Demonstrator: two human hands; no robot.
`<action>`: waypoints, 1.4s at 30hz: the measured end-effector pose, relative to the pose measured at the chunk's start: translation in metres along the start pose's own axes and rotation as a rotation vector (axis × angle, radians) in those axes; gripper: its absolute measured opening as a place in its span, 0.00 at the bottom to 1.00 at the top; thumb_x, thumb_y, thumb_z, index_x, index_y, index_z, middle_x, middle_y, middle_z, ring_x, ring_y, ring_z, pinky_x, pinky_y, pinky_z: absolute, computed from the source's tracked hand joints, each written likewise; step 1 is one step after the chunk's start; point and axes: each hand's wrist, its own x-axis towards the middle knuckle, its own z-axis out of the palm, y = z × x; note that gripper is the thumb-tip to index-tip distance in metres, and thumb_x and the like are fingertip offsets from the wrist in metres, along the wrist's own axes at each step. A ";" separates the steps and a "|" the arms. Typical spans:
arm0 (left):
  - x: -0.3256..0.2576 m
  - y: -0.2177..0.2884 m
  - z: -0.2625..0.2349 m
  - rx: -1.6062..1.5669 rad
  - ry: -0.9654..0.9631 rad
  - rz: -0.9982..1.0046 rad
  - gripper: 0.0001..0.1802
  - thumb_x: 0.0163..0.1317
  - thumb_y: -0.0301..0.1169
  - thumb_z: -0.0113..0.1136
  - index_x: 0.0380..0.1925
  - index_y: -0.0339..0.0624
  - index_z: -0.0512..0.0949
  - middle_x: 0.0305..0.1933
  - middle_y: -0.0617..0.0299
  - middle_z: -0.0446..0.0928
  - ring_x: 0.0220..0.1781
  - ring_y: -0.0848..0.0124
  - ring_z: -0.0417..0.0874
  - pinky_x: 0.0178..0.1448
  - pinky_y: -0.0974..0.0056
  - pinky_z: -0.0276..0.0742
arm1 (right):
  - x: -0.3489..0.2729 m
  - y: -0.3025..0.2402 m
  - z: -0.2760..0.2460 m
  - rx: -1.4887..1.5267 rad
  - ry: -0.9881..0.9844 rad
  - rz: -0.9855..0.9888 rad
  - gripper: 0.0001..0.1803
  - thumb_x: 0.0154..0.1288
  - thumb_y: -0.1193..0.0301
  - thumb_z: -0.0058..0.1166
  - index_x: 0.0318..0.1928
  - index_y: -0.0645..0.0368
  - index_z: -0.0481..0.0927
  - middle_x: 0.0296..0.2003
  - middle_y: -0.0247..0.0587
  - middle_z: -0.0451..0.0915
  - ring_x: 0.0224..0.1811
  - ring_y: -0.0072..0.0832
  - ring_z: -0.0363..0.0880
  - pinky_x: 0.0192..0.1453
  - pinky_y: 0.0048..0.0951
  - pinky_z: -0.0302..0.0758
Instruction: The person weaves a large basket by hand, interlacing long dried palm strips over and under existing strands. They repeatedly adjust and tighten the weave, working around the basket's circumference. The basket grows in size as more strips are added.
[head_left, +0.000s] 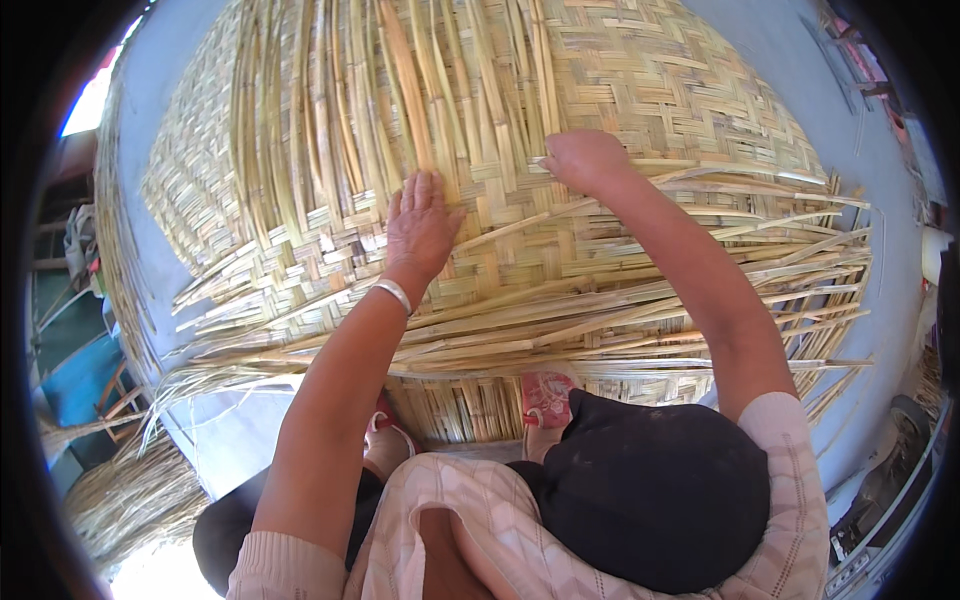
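Head view is looking down on a large woven mat (620, 90) of pale yellow-tan strips, lying flat on a blue-grey floor (860, 150) and filling most of the picture. The upper right part is showing a finished, tight weave of crossing flat strips in a checked pattern. Along the upper left, long loose strips (330, 110) are running away from the person, unwoven and fanning slightly. Across the near edge, other loose strips (640, 310) are lying sideways in a thick band, their ends sticking out past the mat to the right and left. Some strips are looking greener and fresher, others dry and straw-coloured.

The left hand (420, 225) is lying flat and open on the weave near the mat's middle, fingers stretched together and pointing away, palm pressing down; a silver bangle (393, 294) is sitting on its wrist. The right hand (585, 158) is resting just to the right and a little farther off, fingers curled under, seeming to be pinching a strip end at the weave's edge, though the grip itself is hidden.

The person is crouching at the mat's near edge, feet in red sandals (547, 395) standing on the loose strips. A bundle of straw (130, 490) is lying at lower left.
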 end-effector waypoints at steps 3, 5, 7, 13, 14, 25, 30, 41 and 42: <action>-0.004 0.002 -0.006 -0.004 0.008 0.020 0.33 0.66 0.48 0.50 0.65 0.40 0.65 0.73 0.51 0.57 0.77 0.57 0.51 0.77 0.50 0.46 | -0.002 0.004 -0.001 0.004 0.006 0.020 0.16 0.64 0.58 0.51 0.41 0.54 0.83 0.38 0.46 0.83 0.44 0.44 0.82 0.44 0.47 0.77; -0.006 0.006 -0.016 -0.024 0.020 0.025 0.31 0.66 0.48 0.50 0.64 0.40 0.65 0.72 0.52 0.58 0.76 0.57 0.53 0.76 0.50 0.48 | -0.010 0.012 -0.005 0.052 0.057 0.030 0.14 0.62 0.59 0.51 0.39 0.54 0.83 0.36 0.45 0.83 0.43 0.44 0.82 0.45 0.47 0.77; -0.001 0.024 -0.025 -0.113 0.008 0.061 0.30 0.66 0.46 0.51 0.63 0.40 0.67 0.71 0.52 0.60 0.74 0.57 0.58 0.74 0.52 0.53 | -0.023 0.024 -0.009 0.037 0.110 0.018 0.13 0.62 0.61 0.50 0.36 0.55 0.83 0.35 0.45 0.83 0.42 0.45 0.81 0.45 0.46 0.76; 0.057 0.097 -0.049 -0.473 -0.065 0.271 0.26 0.63 0.38 0.56 0.61 0.43 0.69 0.65 0.51 0.66 0.54 0.51 0.78 0.57 0.53 0.75 | -0.042 0.047 -0.018 0.020 0.143 0.025 0.13 0.60 0.62 0.48 0.37 0.54 0.81 0.37 0.47 0.82 0.42 0.46 0.80 0.45 0.47 0.75; 0.067 0.099 -0.051 -0.442 -0.099 0.311 0.25 0.62 0.38 0.57 0.58 0.45 0.71 0.62 0.51 0.68 0.53 0.50 0.78 0.56 0.52 0.75 | -0.045 0.049 -0.017 0.042 0.193 -0.043 0.13 0.60 0.62 0.47 0.37 0.54 0.81 0.37 0.47 0.82 0.42 0.46 0.80 0.44 0.47 0.75; 0.121 0.111 -0.057 -0.400 -0.230 0.435 0.11 0.56 0.40 0.60 0.32 0.46 0.84 0.33 0.50 0.82 0.39 0.52 0.82 0.45 0.52 0.77 | -0.070 0.046 -0.014 -0.095 0.546 -0.181 0.08 0.60 0.70 0.49 0.36 0.54 0.82 0.37 0.45 0.82 0.42 0.44 0.81 0.43 0.45 0.76; 0.104 0.114 -0.054 -0.526 -0.079 0.215 0.15 0.56 0.42 0.61 0.27 0.40 0.81 0.28 0.49 0.80 0.34 0.50 0.81 0.40 0.51 0.76 | -0.067 0.050 -0.011 0.174 0.793 -0.161 0.08 0.60 0.73 0.50 0.39 0.57 0.81 0.39 0.48 0.81 0.42 0.45 0.80 0.45 0.43 0.76; 0.089 0.109 -0.042 -0.946 0.054 -0.135 0.16 0.57 0.37 0.66 0.21 0.36 0.77 0.16 0.66 0.71 0.20 0.78 0.66 0.26 0.66 0.67 | 0.033 0.036 0.034 0.582 0.330 0.161 0.13 0.53 0.66 0.59 0.36 0.61 0.80 0.37 0.56 0.82 0.41 0.48 0.81 0.44 0.41 0.77; 0.089 0.109 -0.041 -0.964 0.049 -0.148 0.15 0.56 0.37 0.66 0.20 0.36 0.77 0.16 0.66 0.71 0.20 0.78 0.66 0.26 0.66 0.66 | 0.036 0.037 0.037 0.732 0.271 0.191 0.13 0.52 0.66 0.60 0.36 0.61 0.81 0.36 0.55 0.82 0.40 0.48 0.81 0.43 0.41 0.77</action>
